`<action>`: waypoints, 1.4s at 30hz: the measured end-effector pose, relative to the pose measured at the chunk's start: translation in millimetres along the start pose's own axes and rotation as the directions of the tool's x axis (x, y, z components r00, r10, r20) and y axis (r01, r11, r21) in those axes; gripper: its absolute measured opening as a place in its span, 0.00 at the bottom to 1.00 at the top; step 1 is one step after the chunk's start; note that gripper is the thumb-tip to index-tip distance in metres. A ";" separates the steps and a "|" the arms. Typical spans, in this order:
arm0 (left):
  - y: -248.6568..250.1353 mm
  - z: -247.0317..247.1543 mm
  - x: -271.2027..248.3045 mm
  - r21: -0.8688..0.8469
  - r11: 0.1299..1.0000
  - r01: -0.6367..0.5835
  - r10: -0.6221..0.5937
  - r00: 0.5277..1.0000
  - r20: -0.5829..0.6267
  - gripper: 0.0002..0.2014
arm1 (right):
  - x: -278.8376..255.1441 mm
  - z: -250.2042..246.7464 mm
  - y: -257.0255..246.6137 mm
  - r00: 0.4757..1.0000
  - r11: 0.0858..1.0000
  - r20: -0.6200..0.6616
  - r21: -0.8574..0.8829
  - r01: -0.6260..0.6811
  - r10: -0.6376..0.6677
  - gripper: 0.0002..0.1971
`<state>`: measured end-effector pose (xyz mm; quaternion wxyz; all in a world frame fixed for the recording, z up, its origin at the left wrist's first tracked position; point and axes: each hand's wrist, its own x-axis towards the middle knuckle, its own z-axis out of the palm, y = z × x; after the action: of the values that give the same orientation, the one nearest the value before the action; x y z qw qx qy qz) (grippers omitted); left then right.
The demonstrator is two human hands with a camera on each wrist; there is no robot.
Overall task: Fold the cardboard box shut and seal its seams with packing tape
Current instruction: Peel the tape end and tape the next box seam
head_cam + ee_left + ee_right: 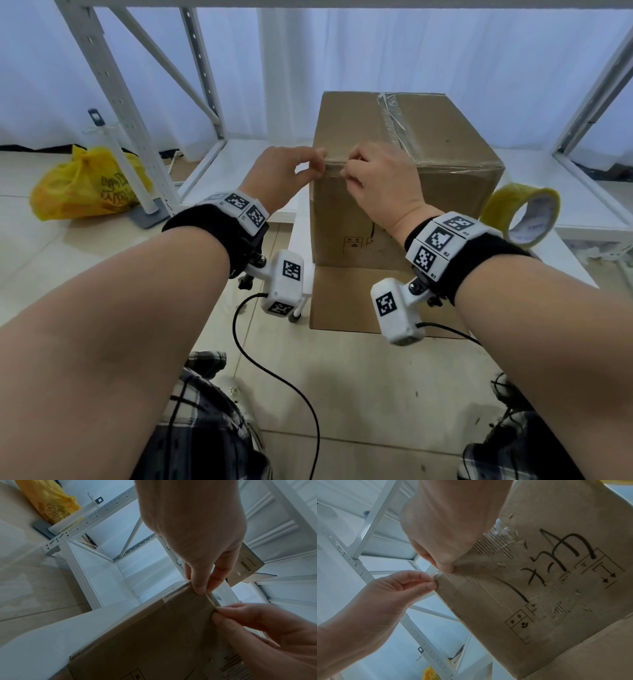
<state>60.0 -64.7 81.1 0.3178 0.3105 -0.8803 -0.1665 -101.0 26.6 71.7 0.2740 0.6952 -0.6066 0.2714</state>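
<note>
A closed brown cardboard box (pixel 442 137) stands on a low white shelf board (pixel 561 209). Clear tape (pixel 394 120) runs along its top seam, and more tape lies along the near top edge. At the near left top corner my left hand (pixel 320 164) pinches the end of a clear tape strip (pixel 334 171). My right hand (pixel 346 173) pinches the same strip just beside it. In the left wrist view the left fingertips (pixel 200 590) grip the strip (pixel 210 599) at the box edge, and the right fingertips (pixel 217 613) grip it lower. A yellowish packing tape roll (pixel 524 212) stands right of the box.
A flat cardboard sheet (pixel 342 298) lies on the floor before the box. A yellow plastic bag (pixel 85 185) and a white post on a grey base (pixel 147 216) sit at the left. White shelf uprights (pixel 113 89) flank the box. Cables hang from my wrist cameras.
</note>
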 end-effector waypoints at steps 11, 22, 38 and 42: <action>13.7 6.1 10.5 0.063 0.993 -0.098 0.099 0.995 -0.018 0.13 | 11.7 -6.7 -4.3 0.989 0.991 0.098 0.069 -0.114 0.107 0.15; -11.1 19.2 10.1 0.124 0.989 -0.086 0.081 0.995 0.051 0.20 | 13.5 -3.8 21.1 0.919 0.972 0.336 -0.175 -0.155 0.207 0.26; 0.4 9.7 4.7 0.091 0.995 -0.037 0.035 0.999 0.020 0.17 | -1.0 -14.9 30.5 0.885 0.954 0.378 -0.227 -0.198 0.273 0.25; 5.6 11.4 2.8 0.203 0.978 -0.043 0.041 0.999 0.015 0.19 | -6.0 -15.8 27.7 0.879 0.949 0.393 -0.263 -0.173 0.269 0.28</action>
<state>48.3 -61.3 76.7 0.2829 0.3218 -0.9008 -0.0706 -130.0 38.9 80.0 0.1778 0.6287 -0.7534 0.0747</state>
